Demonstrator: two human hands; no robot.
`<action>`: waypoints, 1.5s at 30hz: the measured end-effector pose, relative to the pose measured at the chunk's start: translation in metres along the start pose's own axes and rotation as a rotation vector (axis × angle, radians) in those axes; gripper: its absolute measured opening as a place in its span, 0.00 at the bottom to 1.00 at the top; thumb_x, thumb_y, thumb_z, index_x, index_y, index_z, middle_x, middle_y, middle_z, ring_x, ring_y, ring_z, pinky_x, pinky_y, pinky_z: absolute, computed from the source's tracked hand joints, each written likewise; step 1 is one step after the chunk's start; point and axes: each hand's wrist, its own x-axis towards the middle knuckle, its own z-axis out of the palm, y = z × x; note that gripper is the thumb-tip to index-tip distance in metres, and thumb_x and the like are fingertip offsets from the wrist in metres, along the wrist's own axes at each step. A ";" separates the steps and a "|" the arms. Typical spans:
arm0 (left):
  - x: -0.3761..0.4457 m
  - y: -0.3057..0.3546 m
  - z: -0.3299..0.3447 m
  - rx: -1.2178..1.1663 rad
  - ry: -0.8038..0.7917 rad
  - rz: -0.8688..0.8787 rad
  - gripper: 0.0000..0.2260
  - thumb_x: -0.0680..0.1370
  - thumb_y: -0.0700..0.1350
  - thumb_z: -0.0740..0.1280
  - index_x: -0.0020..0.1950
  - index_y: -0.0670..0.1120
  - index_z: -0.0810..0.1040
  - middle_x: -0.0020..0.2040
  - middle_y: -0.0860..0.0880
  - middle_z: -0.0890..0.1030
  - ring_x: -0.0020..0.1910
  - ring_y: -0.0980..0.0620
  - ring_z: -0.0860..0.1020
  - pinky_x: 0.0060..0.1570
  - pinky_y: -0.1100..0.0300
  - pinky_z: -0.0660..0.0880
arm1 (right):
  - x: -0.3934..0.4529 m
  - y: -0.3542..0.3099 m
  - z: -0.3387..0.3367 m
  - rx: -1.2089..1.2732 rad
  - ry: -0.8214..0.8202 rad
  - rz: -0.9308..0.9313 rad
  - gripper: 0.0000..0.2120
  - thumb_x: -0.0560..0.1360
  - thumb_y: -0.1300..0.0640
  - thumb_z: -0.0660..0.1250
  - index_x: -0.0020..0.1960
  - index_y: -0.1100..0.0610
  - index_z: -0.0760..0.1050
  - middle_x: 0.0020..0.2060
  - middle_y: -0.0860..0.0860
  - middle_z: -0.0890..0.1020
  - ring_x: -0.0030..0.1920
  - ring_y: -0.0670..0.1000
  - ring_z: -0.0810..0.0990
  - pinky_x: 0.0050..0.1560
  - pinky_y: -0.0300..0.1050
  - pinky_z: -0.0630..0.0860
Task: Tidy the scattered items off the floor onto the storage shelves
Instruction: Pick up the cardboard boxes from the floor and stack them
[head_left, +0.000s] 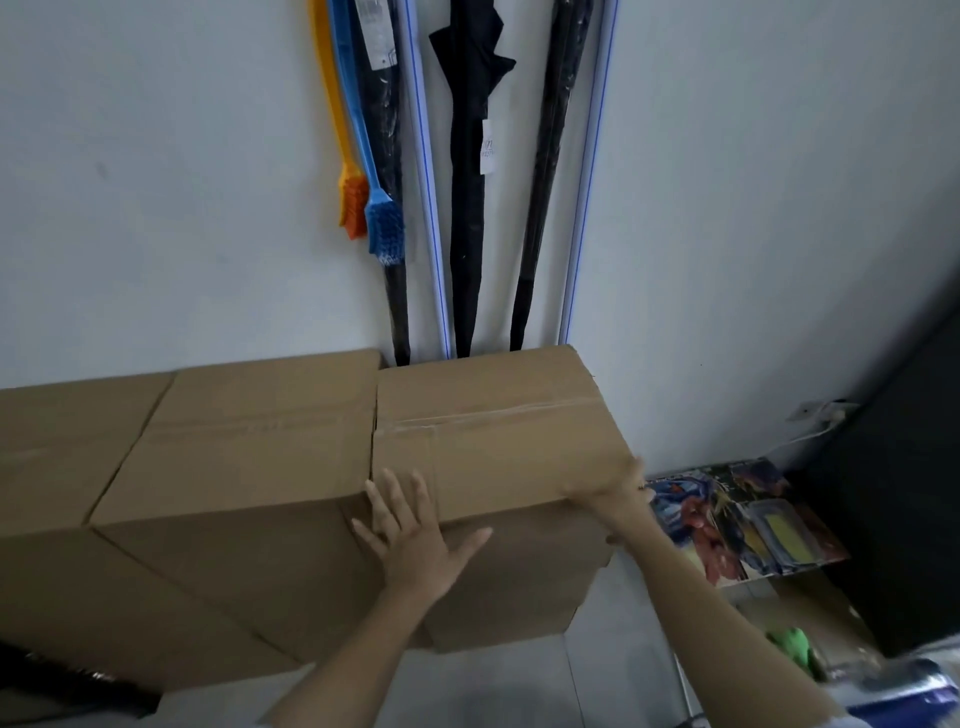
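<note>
A large taped cardboard box (498, 426) stands against the white wall, rightmost in a row of similar boxes (249, 447). My left hand (415, 535) lies flat with spread fingers on the box's front top edge, near the seam with its neighbour. At the box's front right corner my right hand (618, 491) presses against the edge; it is blurred, and its fingers look straight. Neither hand holds anything.
Black folded umbrellas (467, 171), an orange brush (352, 200) and a blue brush (384, 223) hang on the wall above. A colourful toy package (727, 514), another box and a green item (789, 642) lie at the right beside a dark cabinet (904, 493). Pale floor tiles (613, 660) show below.
</note>
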 end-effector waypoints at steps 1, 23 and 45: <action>0.005 -0.001 -0.001 0.029 -0.003 0.000 0.54 0.62 0.82 0.41 0.75 0.48 0.28 0.74 0.40 0.25 0.68 0.38 0.19 0.55 0.36 0.18 | -0.004 -0.001 0.007 -0.068 -0.030 -0.062 0.63 0.64 0.38 0.77 0.78 0.46 0.33 0.76 0.61 0.40 0.69 0.69 0.64 0.57 0.60 0.76; 0.039 -0.039 -0.042 0.028 -0.151 0.194 0.39 0.77 0.66 0.60 0.80 0.55 0.44 0.79 0.53 0.36 0.77 0.48 0.32 0.74 0.36 0.42 | -0.019 -0.024 0.016 -0.394 0.159 -0.098 0.53 0.62 0.27 0.71 0.78 0.44 0.50 0.75 0.63 0.32 0.75 0.66 0.31 0.71 0.73 0.42; -0.084 -0.208 -0.068 -0.722 0.207 -0.199 0.25 0.80 0.49 0.66 0.75 0.44 0.66 0.72 0.46 0.70 0.71 0.47 0.69 0.66 0.58 0.66 | -0.184 -0.057 0.208 -0.367 -0.199 -0.963 0.15 0.78 0.54 0.67 0.60 0.61 0.79 0.55 0.57 0.83 0.58 0.57 0.79 0.58 0.45 0.72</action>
